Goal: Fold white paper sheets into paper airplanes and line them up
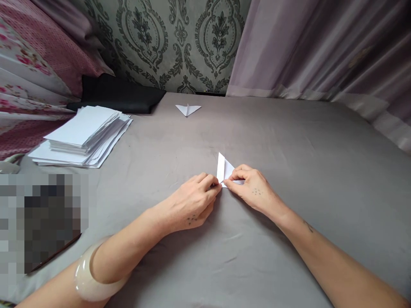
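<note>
A small piece of folded white paper [225,168] lies near the middle of the grey-covered surface, its pointed end away from me. My left hand [199,196] is closed at its lower left corner, the thumb and fingertips pinching the paper there. From the other side my right hand [248,184] grips the lower edge between thumb and fingers and covers part of it. Both sets of fingertips almost meet at the bottom corner. Farther back rests a folded white paper shape [188,110] with two spread wings and a raised middle ridge.
A stack of white paper sheets [81,128] sits at the left, with a black cloth [122,94] behind it. A blurred dark object [51,231] lies at the lower left. Curtains [305,47] and a patterned wall [180,42] border the grey sheet [289,256].
</note>
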Action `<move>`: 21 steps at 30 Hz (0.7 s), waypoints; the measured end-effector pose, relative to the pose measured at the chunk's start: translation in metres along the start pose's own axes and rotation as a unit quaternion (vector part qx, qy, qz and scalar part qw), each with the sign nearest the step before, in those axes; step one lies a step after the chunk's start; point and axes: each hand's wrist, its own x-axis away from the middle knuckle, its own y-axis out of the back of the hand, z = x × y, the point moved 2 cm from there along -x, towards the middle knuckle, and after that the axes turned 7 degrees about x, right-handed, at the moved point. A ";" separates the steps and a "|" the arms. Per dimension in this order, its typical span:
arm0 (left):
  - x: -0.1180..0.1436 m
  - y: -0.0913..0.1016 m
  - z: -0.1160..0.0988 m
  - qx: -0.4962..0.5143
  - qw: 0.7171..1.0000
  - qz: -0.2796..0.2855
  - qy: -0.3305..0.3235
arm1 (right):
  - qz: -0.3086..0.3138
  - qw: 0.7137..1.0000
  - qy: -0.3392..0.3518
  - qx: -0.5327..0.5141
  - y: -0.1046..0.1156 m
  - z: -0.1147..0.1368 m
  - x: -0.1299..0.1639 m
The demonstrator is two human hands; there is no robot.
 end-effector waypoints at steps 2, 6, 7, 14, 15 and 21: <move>-0.001 0.001 -0.001 -0.001 1.000 0.002 -0.002 | -0.001 1.000 0.007 0.005 0.000 0.000 0.001; -0.004 0.003 -0.002 0.025 0.999 -0.006 -0.025 | 0.005 1.000 0.017 0.003 0.001 -0.001 0.000; -0.004 0.003 -0.002 0.029 0.999 -0.007 -0.028 | 0.012 1.000 0.021 -0.004 0.002 -0.001 0.000; -0.005 -0.001 -0.002 0.005 0.999 -0.018 -0.031 | 0.026 0.999 0.016 -0.014 0.012 -0.012 -0.004; -0.005 -0.001 -0.002 0.002 0.999 -0.017 -0.031 | 0.016 1.000 0.013 -0.005 0.013 -0.012 -0.003; -0.005 -0.002 -0.002 0.002 0.999 -0.004 -0.034 | -0.007 0.999 0.020 0.044 0.010 -0.008 0.000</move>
